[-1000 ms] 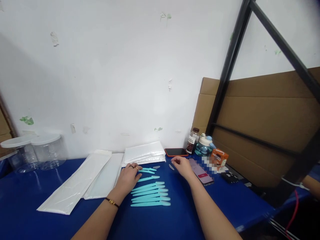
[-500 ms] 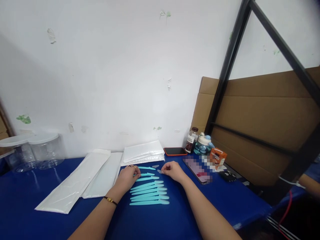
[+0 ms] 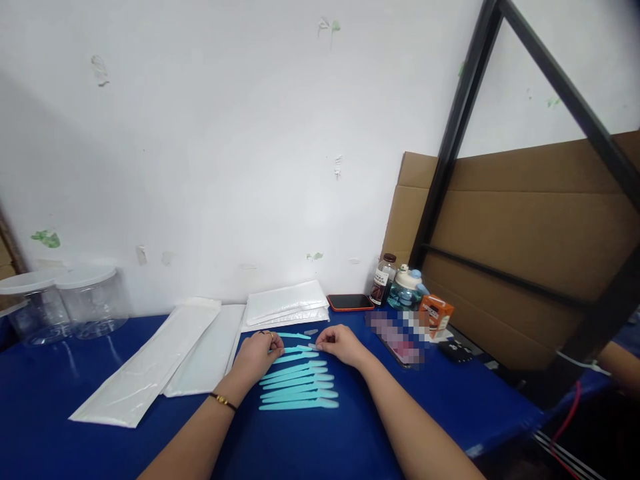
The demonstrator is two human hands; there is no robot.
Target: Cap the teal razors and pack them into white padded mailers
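Several teal plastic razor-like sticks (image 3: 299,387) lie in a row on the blue table (image 3: 350,440). My left hand (image 3: 257,357) rests at the row's far end with its fingers closed on the handle of one teal stick (image 3: 295,349). My right hand (image 3: 340,345) pinches a small clear cap (image 3: 313,347) right at that stick's tip. One more teal stick (image 3: 293,335) and a loose clear cap (image 3: 311,331) lie just beyond the hands.
White plastic sleeves (image 3: 150,363) lie to the left, a stack of white bags (image 3: 286,303) behind the hands. Clear jars (image 3: 93,300) stand far left. A phone (image 3: 350,302), bottles (image 3: 384,279), an orange box (image 3: 436,313) and cardboard (image 3: 525,227) sit right.
My right hand moved left from beside the phone with a clear cap and now meets the tip of the stick that my left hand holds. The left hand barely shifted.
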